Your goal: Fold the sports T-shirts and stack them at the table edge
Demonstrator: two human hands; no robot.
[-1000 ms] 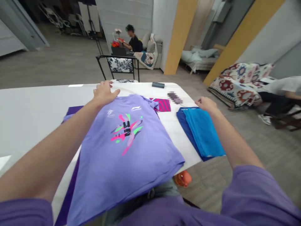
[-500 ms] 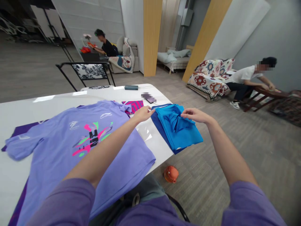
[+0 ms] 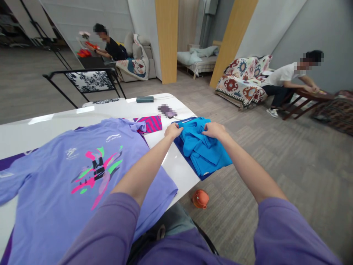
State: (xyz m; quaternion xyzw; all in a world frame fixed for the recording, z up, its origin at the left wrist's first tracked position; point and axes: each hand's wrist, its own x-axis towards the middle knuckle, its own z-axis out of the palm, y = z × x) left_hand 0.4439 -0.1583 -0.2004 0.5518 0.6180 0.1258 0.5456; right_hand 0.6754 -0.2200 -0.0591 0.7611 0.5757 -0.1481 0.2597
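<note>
A folded bright blue garment (image 3: 211,156) lies on the right corner of the table, partly bunched at its top, over a dark blue cloth (image 3: 179,146). My left hand (image 3: 173,131) pinches the garment's upper left edge. Close by, my right hand (image 3: 215,131) has its thumb and fingers closed on the upper right part of the same garment. To the left, a lavender T-shirt (image 3: 52,191) is spread flat with its colourful print facing up. Pink-and-purple patterned fabric (image 3: 153,124) shows from under its far sleeve.
On the white table (image 3: 182,173) are a phone (image 3: 167,111) and a dark flat case (image 3: 145,99). A chair (image 3: 89,81) stands beyond it. An orange object (image 3: 200,199) is on the floor. Two people sit farther off, one by a patterned sofa (image 3: 239,82).
My right hand has moved left onto the blue garment, nearer my left hand. The garment's upper layer has shifted and bunched differently. The whole view has turned slightly right.
</note>
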